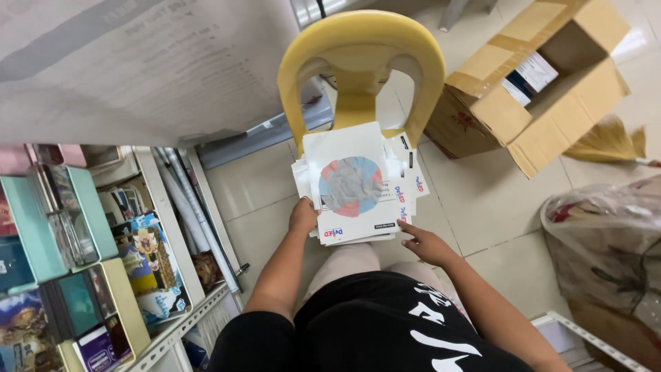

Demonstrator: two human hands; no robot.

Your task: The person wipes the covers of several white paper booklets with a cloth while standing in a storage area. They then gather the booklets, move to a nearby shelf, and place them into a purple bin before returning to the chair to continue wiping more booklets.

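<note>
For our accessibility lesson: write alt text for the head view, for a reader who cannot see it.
Seen from above, a seated person's left hand and right hand steady a stack of white packets on a yellow chair. Shelves of boxed goods stand left, an open cardboard box right.

You are seated, looking down at a stack of white envelopes [358,182] resting on your lap and leaning out over the seat of a yellow plastic chair [361,62] in front of you. Your left hand [303,217] grips the stack's lower left corner, thumb on top. Your right hand [425,242] lies with its fingers spread flat, fingertips touching the stack's lower right edge. To your left stands a metal shelf [175,227] packed with colourful boxes and rolled paper. To the right, on the tiled floor, an open cardboard box [544,89] sits near a bulging clear plastic bag [606,241].
</note>
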